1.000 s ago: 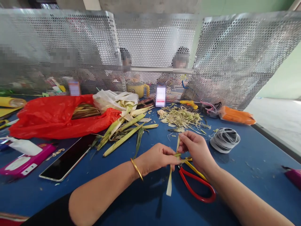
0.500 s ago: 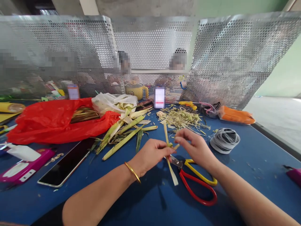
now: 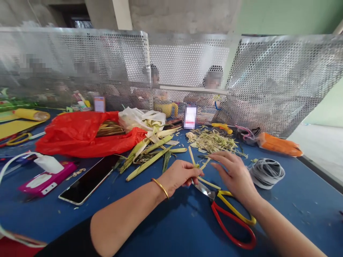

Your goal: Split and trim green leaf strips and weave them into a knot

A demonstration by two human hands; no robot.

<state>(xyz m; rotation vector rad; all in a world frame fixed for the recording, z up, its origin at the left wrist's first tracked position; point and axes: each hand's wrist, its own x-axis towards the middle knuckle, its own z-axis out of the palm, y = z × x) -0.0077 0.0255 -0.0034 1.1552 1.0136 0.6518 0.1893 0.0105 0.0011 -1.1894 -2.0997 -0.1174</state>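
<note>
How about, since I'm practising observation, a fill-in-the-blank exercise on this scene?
1. The scissors have one red handle and one ____ handle.
2. The left hand pinches leaf strips; its wrist bears a ____-coloured bangle.
3. The biggest plastic bag is ____.
4. The wound coil lies to the ____ of the right hand.

Missing words: yellow; gold; red; right.

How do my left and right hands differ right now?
The left hand pinches pale green leaf strips; the right hand is open, thumb and fingers apart. The left wrist wears a gold bangle; the right wrist is bare. A black sleeve shows on the left arm, while none shows on the right. Both hands are ungloved and close to the scissors.
</note>
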